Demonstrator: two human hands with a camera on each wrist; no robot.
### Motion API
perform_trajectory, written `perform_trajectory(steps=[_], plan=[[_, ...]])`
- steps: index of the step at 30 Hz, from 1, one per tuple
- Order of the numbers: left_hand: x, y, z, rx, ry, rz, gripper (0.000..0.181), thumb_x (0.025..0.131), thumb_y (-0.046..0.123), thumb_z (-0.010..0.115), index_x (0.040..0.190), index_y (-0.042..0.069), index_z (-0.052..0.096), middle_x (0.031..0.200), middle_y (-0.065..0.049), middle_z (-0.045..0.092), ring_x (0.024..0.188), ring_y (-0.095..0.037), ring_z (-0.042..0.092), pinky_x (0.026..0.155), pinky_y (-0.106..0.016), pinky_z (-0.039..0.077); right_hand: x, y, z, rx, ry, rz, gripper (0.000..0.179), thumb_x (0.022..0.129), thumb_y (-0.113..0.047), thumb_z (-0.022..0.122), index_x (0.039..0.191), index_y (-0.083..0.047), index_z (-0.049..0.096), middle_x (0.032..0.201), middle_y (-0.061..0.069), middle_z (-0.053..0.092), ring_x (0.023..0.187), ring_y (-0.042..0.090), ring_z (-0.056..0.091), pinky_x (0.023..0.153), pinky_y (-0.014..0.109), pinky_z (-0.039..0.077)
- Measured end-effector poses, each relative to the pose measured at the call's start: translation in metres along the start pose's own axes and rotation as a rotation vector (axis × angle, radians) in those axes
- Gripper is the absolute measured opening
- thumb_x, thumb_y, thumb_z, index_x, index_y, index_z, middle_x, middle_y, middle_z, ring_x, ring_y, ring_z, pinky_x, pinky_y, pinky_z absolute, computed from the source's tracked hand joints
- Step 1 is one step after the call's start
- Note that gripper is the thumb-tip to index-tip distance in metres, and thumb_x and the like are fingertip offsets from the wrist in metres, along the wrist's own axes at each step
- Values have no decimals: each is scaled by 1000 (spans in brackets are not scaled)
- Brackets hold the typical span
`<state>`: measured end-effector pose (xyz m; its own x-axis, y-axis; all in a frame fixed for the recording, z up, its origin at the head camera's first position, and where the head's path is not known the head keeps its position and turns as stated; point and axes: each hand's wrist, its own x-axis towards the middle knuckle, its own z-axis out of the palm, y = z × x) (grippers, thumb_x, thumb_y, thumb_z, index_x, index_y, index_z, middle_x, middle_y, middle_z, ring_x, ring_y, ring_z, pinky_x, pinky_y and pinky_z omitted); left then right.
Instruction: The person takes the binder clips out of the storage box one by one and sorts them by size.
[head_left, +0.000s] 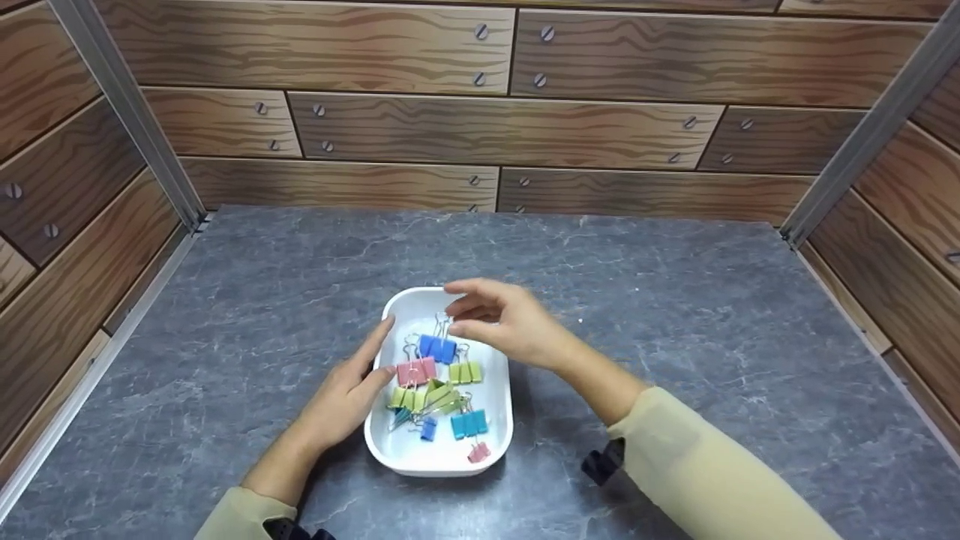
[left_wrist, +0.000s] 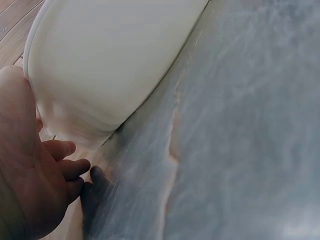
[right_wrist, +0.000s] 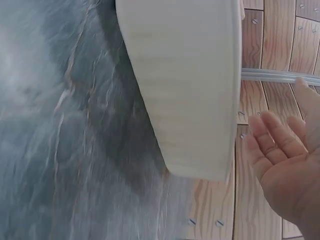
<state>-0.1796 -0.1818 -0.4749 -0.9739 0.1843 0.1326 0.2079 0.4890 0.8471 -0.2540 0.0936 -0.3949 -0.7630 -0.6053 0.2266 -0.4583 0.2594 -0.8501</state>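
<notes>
A white plastic tray (head_left: 439, 461) holds several binder clips in different colours and sizes. My left hand (head_left: 341, 397) is at the tray's left rim, index finger stretched along the side and thumb tip over the edge. In the left wrist view the other fingers (left_wrist: 69, 169) bend loosely outside the tray wall. Over the far right corner hovers my right hand (head_left: 506, 319), fingers slightly bent and nothing between them. Its fingertips are near the wire handles of a large blue binder clip (head_left: 437, 349). Close by lie a pink clip (head_left: 416, 370) and a yellow-green clip (head_left: 465, 372).
Toward the tray's near end lie a teal binder clip (head_left: 469, 424), a small blue one (head_left: 428, 429) and a small pink one (head_left: 478, 452). A grey marbled tabletop (head_left: 660, 300) carries the tray. Wood-patterned panels (head_left: 487, 127) enclose it at the back and both sides.
</notes>
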Motion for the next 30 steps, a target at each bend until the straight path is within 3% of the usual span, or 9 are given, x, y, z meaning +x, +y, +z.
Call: perform_trajectory(steps=[15,24,30], plan=[[0,-2,2,-7,21,-2,69,106,14,53,169,33,31,164,-13,43,147,-35,45,120,-58,34,28,9,34,22,-54,31,44,97,-10,78,138,3,67,117,20,75,103,22,73,94,33,58],[1,-4,2,-11,26,9,70,106,14,53,169,33,31,164,-12,45,146,-35,47,119,-58,35,34,18,46,-27,-29,24,37,96,-7,78,131,2,71,112,18,76,101,23,74,92,31,58],[0,-4,2,-2,27,12,70,106,14,53,169,34,31,164,-12,45,144,-34,48,119,-58,36,36,19,49,-90,-55,56,34,96,-5,76,129,3,72,110,12,78,101,23,74,92,31,58]])
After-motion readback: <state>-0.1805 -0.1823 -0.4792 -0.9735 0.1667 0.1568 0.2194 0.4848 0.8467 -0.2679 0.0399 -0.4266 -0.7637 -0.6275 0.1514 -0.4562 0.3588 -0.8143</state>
